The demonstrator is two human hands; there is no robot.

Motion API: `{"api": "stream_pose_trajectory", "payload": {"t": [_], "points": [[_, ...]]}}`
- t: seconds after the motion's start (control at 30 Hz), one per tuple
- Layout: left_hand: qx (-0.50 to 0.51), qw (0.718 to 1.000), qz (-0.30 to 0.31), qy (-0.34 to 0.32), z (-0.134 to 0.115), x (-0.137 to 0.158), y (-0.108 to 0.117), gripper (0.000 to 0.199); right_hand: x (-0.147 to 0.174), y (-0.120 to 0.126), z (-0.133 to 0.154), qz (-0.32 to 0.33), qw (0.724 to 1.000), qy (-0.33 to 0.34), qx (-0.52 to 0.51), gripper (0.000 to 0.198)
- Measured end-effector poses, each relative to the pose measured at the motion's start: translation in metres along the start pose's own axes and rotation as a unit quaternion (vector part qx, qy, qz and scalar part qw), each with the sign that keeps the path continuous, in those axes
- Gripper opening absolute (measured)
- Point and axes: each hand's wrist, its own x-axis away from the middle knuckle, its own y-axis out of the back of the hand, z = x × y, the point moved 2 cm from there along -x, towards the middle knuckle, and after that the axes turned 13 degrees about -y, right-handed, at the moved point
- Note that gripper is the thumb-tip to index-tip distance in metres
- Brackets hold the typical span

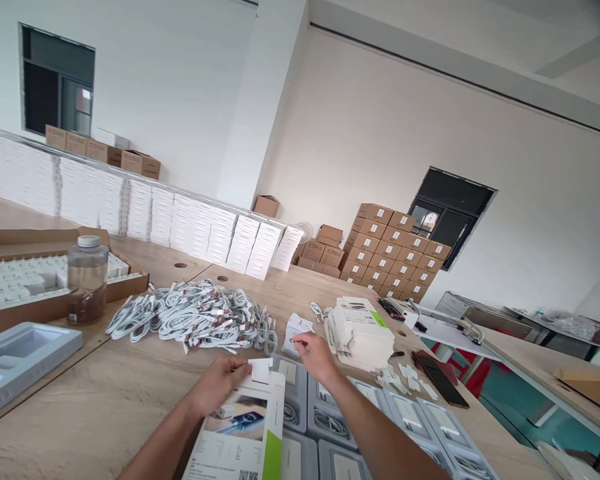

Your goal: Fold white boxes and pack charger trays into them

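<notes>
My left hand grips the top end of a flat white retail box with a green stripe, its small top flap standing up. My right hand reaches forward over the table, fingertips pinching a small white paper piece that lies beside a pile of coiled white cables. Under and around my forearms lie grey plastic trays holding chargers and coiled cables. A stack of flattened white boxes sits just right of my right hand.
A clear jar stands by a cardboard carton of white parts at left, with a grey tray in front. A dark phone and small white slips lie at right. White boxes line the far edge; brown cartons are stacked behind.
</notes>
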Motion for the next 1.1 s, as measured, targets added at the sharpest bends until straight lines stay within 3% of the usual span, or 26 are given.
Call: {"api": "stream_pose_trajectory", "payload": {"t": [0.13, 0.27, 0.37, 0.53, 0.77, 1.1], "points": [[0.011, 1.000, 0.000, -0.002, -0.002, 0.000, -0.001, 0.061, 0.028, -0.015, 0.042, 0.053, 0.990, 0.087, -0.097, 0.023], [0.027, 1.000, -0.002, -0.001, -0.006, 0.002, -0.002, 0.054, 0.038, -0.020, 0.049, 0.054, 0.984, 0.098, -0.136, 0.017], [0.043, 0.999, -0.013, -0.002, -0.007, 0.001, -0.001, 0.045, 0.042, -0.019, 0.043, 0.020, 0.982, 0.108, -0.155, 0.017], [0.056, 0.997, -0.057, 0.007, -0.002, -0.003, 0.004, 0.062, 0.060, -0.021, 0.043, -0.053, 0.970, 0.185, -0.146, 0.016], [0.057, 0.997, -0.060, 0.001, -0.006, 0.000, 0.005, 0.042, 0.077, -0.025, 0.050, -0.142, 0.942, 0.291, -0.088, 0.019], [0.066, 0.995, -0.059, -0.043, -0.024, 0.006, 0.004, 0.037, 0.080, -0.021, 0.055, -0.187, 0.911, 0.367, -0.025, 0.018]]}}
